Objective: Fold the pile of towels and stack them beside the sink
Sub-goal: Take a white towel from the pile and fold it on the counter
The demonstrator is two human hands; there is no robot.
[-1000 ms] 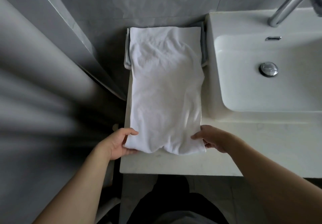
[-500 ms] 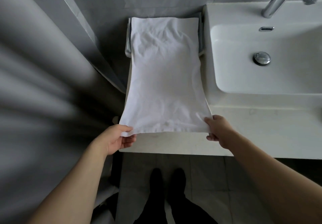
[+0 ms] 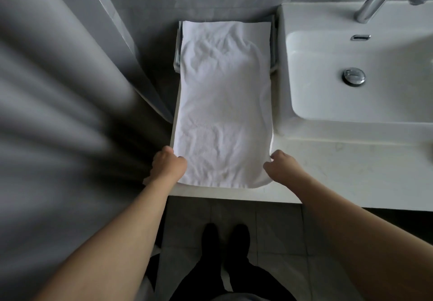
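Beside the white rectangular ceramic sink (image 3: 304, 19), on its left, a long white terry towel (image 3: 225, 103) lies flat on the pale stone table (image 3: 328, 171), running from the grey tiled wall toward the near edge. Its far end covers a small stack of folded grey-white towels (image 3: 178, 49), whose edges peek out on either side, right against the sink's left wall.

The left hand (image 3: 167, 164) is curled round the near left corner of the towel, and the right hand (image 3: 277, 166) is curled at the near right corner, fingers tucked down onto the cloth's edge; whether the right one truly pinches it is hard to tell.

Judging by this, the lengthwise fold is done and the crosswise fold is in hand. The next move calls for lifting both near corners together, carrying them away from the body toward the sink's back edge, and laying them square on the far end so the towel halves neatly atop the stack.
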